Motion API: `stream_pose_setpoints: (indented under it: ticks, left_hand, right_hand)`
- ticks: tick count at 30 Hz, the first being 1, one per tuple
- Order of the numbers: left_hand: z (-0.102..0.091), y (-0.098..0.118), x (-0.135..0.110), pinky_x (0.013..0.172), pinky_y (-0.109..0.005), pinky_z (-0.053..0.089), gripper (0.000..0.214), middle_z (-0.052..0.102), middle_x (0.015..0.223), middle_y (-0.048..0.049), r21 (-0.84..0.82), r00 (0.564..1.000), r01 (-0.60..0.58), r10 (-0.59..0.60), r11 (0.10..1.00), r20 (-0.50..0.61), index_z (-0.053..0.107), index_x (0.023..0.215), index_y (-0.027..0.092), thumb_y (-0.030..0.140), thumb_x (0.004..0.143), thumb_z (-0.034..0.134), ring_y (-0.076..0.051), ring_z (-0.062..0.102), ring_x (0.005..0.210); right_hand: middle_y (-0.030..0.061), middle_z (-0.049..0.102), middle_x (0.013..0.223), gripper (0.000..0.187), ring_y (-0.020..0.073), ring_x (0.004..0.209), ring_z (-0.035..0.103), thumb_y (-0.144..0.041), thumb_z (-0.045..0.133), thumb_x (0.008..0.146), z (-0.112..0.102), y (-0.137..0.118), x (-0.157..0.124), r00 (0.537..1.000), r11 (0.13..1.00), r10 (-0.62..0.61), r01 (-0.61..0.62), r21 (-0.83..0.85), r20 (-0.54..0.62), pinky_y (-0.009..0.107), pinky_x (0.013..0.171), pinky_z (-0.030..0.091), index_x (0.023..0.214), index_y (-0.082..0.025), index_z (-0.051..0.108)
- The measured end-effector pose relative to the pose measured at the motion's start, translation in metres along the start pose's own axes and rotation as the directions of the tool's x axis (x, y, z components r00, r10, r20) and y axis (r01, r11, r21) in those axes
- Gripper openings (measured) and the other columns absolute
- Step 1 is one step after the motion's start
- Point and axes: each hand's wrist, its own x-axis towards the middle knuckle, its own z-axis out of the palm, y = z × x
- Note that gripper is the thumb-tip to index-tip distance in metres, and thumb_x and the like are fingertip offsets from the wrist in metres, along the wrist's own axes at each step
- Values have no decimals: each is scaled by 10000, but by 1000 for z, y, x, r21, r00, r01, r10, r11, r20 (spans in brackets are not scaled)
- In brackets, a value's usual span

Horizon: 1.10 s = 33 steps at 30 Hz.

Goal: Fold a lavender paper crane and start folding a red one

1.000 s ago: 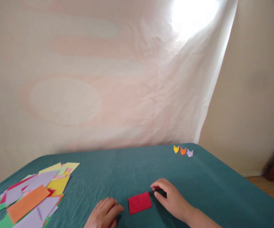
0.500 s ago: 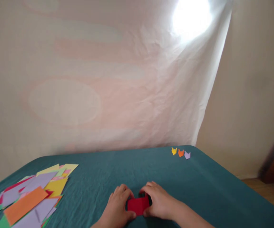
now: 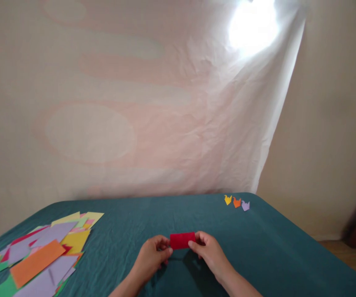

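A small red folded paper point(image 3: 182, 240) is held up just above the teal tablecloth point(image 3: 128, 231), near the front middle. My left hand point(image 3: 152, 258) pinches its left end and my right hand point(image 3: 209, 252) pinches its right end. Both hands have their fingers closed on the paper's edges.
A loose pile of coloured paper sheets point(image 3: 38, 255) lies at the front left. Three small folded paper figures, yellow point(image 3: 228, 200), orange point(image 3: 236, 202) and lilac point(image 3: 245, 205), stand near the table's far right corner. A white sheet hangs behind the table.
The red paper lay flat on the cloth with my hands beside it. Both hands closed in on it and lifted it off the table, holding it by its ends.
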Motion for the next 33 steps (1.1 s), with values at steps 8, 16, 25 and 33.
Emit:
stream_pose_setpoints:
  ticks: [8, 16, 25, 33]
  left_hand:
    - [10, 9, -20, 682, -374, 544, 684, 600, 1136, -169, -624, 978, 207, -153, 753, 139, 301, 1290, 173, 408, 760, 664, -261, 664, 871]
    - [10, -6, -11, 703, -354, 545, 653, 588, 997, -99, -552, 998, 41, -57, 833, -11, 350, 1266, 181, 367, 742, 693, -226, 618, 885]
    - [16, -5, -12, 759, -304, 492, 622, 602, 984, -80, -235, 967, -255, 241, 938, -86, 393, 1266, 172, 313, 729, 673, -175, 603, 812]
    - [13, -6, -12, 753, -273, 487, 706, 580, 1112, -124, -280, 976, -217, 212, 935, -47, 342, 1335, 167, 217, 704, 656, -167, 599, 828]
  right_hand:
    - [-30, 543, 676, 111, 118, 623, 477, -241, 631, 762, 12, -3, -11, 984, 976, -178, 174, -132, -21, 213, 587, 372, 746, -179, 540]
    - [-20, 582, 738, 141, 129, 662, 529, -223, 656, 749, 25, -13, -22, 966, 951, -220, 243, -193, 133, 217, 605, 403, 819, -186, 540]
    - [30, 665, 819, 169, 170, 746, 622, -349, 558, 855, 28, -21, -28, 963, 936, -234, 261, -236, 135, 253, 668, 454, 918, -193, 575]
    - [48, 673, 863, 164, 195, 786, 635, -315, 562, 829, 22, -11, -21, 977, 970, -189, 202, -133, 101, 275, 697, 475, 942, -200, 590]
